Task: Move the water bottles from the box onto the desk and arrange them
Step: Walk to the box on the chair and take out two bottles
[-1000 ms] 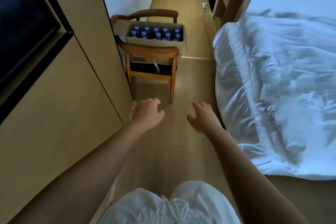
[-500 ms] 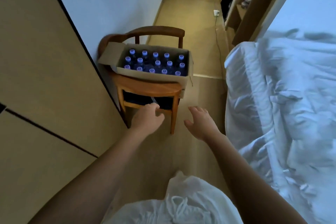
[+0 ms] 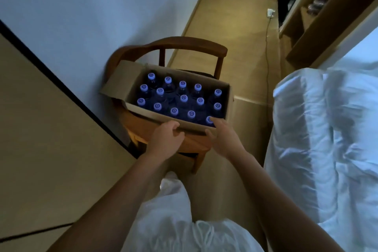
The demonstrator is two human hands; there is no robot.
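Note:
An open cardboard box (image 3: 143, 111) sits on a wooden chair (image 3: 190, 44) against the wall. Several water bottles (image 3: 183, 98) with pale blue caps stand upright in rows inside it. My left hand (image 3: 165, 141) is at the box's near wall with loosely curled fingers along the rim and holds nothing. My right hand (image 3: 224, 138) reaches over the near right corner, its fingers on the cap of the nearest bottle (image 3: 209, 119) and its thumb spread against the box front.
A bed with white crumpled bedding (image 3: 327, 139) lies close on the right, leaving a narrow strip of floor. A tan wooden panel (image 3: 51, 139) runs along the left. A cable (image 3: 267, 51) trails across the floor toward shelving (image 3: 319, 22) beyond the chair.
I have walked up to the chair, so the box looks much larger and closer. Both hands have moved forward from mid-air to the box's near edge.

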